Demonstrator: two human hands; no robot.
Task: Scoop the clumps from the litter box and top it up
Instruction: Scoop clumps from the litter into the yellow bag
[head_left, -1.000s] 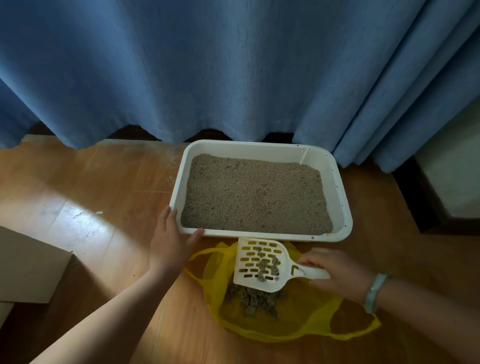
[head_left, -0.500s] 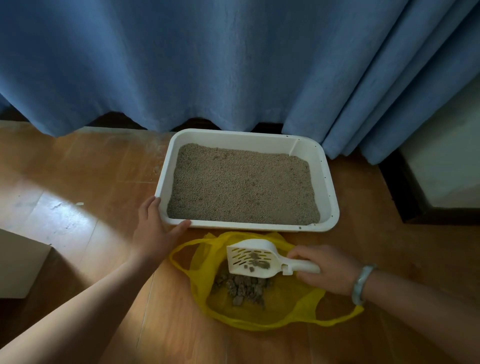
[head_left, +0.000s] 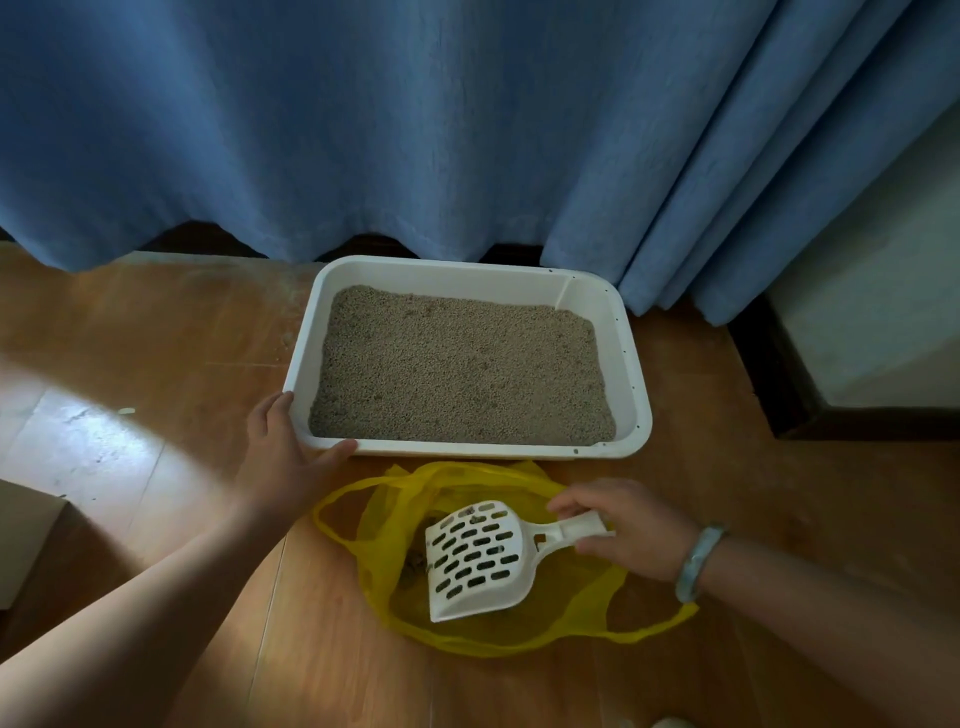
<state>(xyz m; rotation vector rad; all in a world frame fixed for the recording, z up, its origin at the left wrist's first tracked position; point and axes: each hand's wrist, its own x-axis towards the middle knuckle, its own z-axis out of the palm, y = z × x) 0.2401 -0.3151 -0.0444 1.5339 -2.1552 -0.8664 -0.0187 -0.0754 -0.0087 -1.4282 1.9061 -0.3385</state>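
From my head camera, looking down: the white litter box (head_left: 631, 364) sits on the wood floor (head_left: 156, 338), a bit toward 12 o'clock from the middle. It is full of tan litter (head_left: 462, 369), which looks flat and even. A blue curtain (head_left: 415, 130) hangs behind it at 12 o'clock.

My left hand (head_left: 283, 457) is at the box's 8 o'clock corner. The fingers are straight and lie against the side. The thumb is spread out and rests on the near rim. It is not wrapped around anything.

At 6 o'clock from the box lies a yellow bag (head_left: 519, 636), open on the floor. My right hand (head_left: 631, 530) is at the bag's 3 o'clock side. Its fingers and thumb are curled around the handle of the white scoop (head_left: 475, 558). The scoop is over the bag, with its wide end pointing to 7 o'clock. Dark clumps (head_left: 415, 561) show in the bag at the scoop's 9 o'clock edge.

A pale bracelet (head_left: 698, 561) is on my right wrist.
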